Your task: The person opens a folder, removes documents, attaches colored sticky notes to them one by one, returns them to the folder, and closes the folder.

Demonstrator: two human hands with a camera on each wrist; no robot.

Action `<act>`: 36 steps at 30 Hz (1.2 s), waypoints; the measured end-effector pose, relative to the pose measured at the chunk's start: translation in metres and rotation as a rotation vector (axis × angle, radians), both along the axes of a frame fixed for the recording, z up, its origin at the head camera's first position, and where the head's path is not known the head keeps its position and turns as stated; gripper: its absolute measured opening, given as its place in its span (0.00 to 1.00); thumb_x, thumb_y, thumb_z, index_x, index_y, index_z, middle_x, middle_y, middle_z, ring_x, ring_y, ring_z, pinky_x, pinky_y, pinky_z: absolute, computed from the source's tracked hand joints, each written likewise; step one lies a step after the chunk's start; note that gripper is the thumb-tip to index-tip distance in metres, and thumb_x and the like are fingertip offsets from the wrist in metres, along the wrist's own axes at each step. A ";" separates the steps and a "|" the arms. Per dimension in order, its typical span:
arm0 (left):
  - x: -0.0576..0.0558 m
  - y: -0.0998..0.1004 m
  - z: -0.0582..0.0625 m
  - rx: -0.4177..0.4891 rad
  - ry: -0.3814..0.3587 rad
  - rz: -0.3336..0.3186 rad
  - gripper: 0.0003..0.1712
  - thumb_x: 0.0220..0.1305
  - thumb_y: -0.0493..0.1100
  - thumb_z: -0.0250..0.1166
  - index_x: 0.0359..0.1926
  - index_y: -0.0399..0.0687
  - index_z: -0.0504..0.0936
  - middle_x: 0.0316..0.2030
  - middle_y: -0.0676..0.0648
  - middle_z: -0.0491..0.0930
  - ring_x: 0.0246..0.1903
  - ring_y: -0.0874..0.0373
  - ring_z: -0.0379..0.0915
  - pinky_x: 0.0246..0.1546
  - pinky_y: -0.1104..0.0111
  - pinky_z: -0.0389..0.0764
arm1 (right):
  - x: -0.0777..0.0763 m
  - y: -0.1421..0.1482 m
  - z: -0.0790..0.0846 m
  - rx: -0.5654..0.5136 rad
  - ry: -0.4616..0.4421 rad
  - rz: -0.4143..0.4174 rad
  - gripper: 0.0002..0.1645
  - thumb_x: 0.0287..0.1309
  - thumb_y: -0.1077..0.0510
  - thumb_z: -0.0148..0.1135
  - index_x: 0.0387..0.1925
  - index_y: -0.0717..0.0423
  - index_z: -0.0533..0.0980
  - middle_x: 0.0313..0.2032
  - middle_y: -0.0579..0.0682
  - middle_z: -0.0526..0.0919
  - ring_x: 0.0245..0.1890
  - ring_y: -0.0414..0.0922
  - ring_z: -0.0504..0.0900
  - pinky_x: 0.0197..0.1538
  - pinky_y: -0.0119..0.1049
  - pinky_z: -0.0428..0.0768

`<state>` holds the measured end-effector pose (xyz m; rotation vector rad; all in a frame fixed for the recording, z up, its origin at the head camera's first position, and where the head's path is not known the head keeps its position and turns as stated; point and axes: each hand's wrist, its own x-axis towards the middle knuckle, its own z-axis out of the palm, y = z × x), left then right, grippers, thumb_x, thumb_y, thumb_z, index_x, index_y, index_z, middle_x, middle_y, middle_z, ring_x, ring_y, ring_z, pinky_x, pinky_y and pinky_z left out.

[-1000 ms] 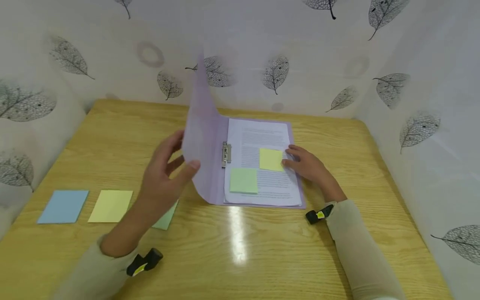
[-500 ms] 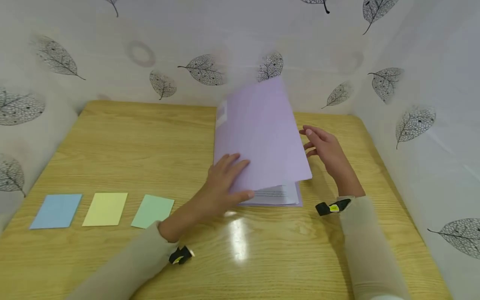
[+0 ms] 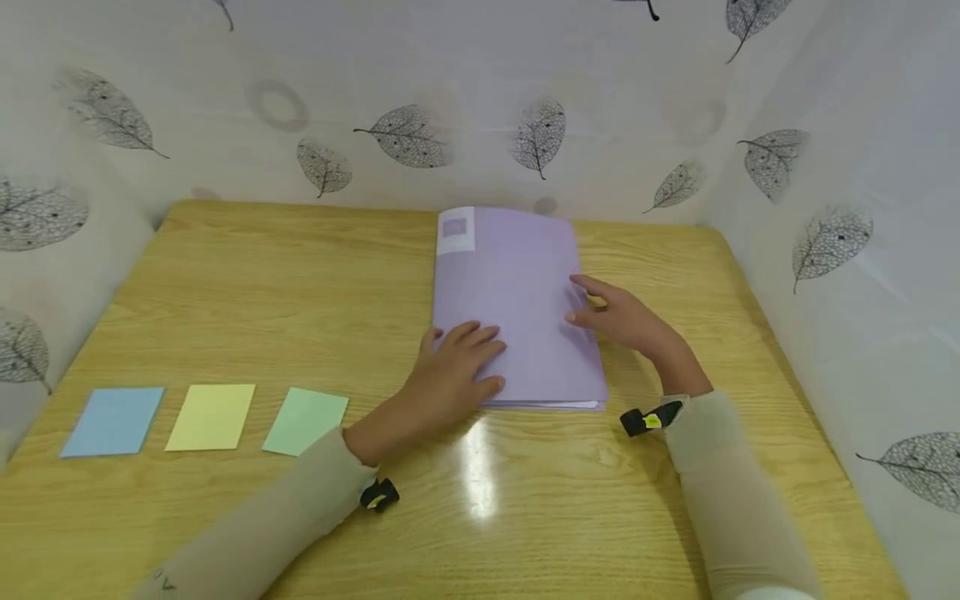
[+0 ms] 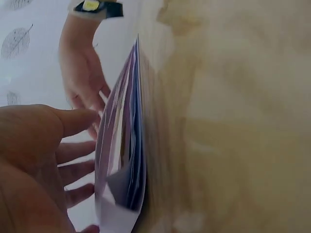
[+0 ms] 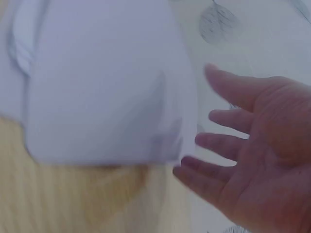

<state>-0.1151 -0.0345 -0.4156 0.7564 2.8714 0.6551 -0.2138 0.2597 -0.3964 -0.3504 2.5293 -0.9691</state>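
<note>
A light purple folder (image 3: 517, 283) lies closed on the table, with a white label at its top left corner and paper edges showing along the bottom. My left hand (image 3: 453, 375) rests with spread fingers on the lower left of its cover. In the left wrist view the folder (image 4: 119, 131) is seen edge-on, papers between its covers, the left hand (image 4: 39, 160) against the cover. My right hand (image 3: 622, 317) is at the folder's right edge, fingers extended over it. In the right wrist view the right hand (image 5: 262, 145) has straight, spread fingers beside the cover (image 5: 112, 87) and holds nothing.
Left of the folder lie a blue sticky note pad (image 3: 112, 422), a yellow one (image 3: 211, 417) and a green one (image 3: 305, 421), in a row on the wooden table (image 3: 300, 275). A white leaf-patterned curtain (image 3: 465, 75) surrounds the back and sides.
The folder's cover has swung from the left over to the right and down, hiding the papers and sticky notes inside. My left hand moved right with it; the right hand lifted off the papers.
</note>
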 end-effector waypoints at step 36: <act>-0.048 -0.047 -0.006 -0.110 -0.127 -0.002 0.43 0.69 0.52 0.66 0.75 0.35 0.61 0.77 0.37 0.53 0.78 0.42 0.46 0.78 0.50 0.44 | 0.021 -0.059 -0.023 0.290 0.157 0.246 0.44 0.69 0.47 0.63 0.76 0.60 0.57 0.78 0.68 0.44 0.78 0.63 0.45 0.78 0.55 0.48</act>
